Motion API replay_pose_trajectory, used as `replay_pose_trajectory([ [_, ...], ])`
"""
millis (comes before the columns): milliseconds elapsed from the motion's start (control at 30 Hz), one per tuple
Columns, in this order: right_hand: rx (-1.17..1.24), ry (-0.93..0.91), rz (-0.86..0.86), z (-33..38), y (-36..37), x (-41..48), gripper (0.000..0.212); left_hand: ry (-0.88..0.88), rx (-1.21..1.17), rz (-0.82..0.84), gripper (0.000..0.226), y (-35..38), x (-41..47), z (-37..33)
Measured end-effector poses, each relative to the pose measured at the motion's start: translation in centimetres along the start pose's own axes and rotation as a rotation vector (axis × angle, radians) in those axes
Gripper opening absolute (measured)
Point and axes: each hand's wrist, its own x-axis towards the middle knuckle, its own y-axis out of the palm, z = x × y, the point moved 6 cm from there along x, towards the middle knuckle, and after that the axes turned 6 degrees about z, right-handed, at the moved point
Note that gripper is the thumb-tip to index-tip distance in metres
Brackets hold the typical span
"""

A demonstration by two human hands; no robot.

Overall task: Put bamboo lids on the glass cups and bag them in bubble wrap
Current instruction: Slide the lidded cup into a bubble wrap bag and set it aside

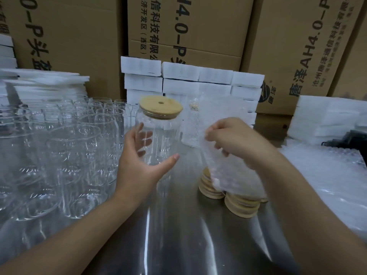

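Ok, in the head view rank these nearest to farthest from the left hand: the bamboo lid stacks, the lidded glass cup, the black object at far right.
1. Lidded glass cup: held in the left hand itself.
2. Bamboo lid stacks: to its right, lower in the view.
3. Black object: at the far right edge.

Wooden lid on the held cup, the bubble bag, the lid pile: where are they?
wooden lid (160, 107), head view, middle of its top.
bubble bag (230, 171), head view, its lower half.
lid pile (242, 208), head view, side of the nearest stack.
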Motion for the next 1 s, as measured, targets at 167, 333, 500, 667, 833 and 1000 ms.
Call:
replay_pose_trajectory([
  [167,0.250,0.156,0.231,-1.8,8.1,2.3,0.018,0.092,-0.062,-0.075,0.097,-0.5,-0.3,-1.6],
  [333,0.124,-0.061,0.380,-2.1,13.1,2.4,0.013,0.107,-0.036,-0.064,0.098,-0.4,-0.3,-1.9],
  [500,-0.238,-0.276,0.343,-1.5,11.4,0.9,0.007,0.094,-0.021,-0.063,0.097,-0.5,-0.3,-1.9],
  [667,-0.362,-0.257,0.493,-1.9,9.7,-0.6,0.031,0.101,-0.015,-0.061,0.094,-0.5,-0.5,-2.1],
  [833,-0.555,-0.327,0.588,-2.7,10.8,-1.1,0.023,0.084,-0.018,-0.053,0.090,-0.4,-0.6,-2.2],
  [1000,-0.402,-0.299,0.435,-2.6,10.3,-0.2,0.022,0.072,-0.051,-0.049,0.086,-0.1,-0.7,-2.2],
])
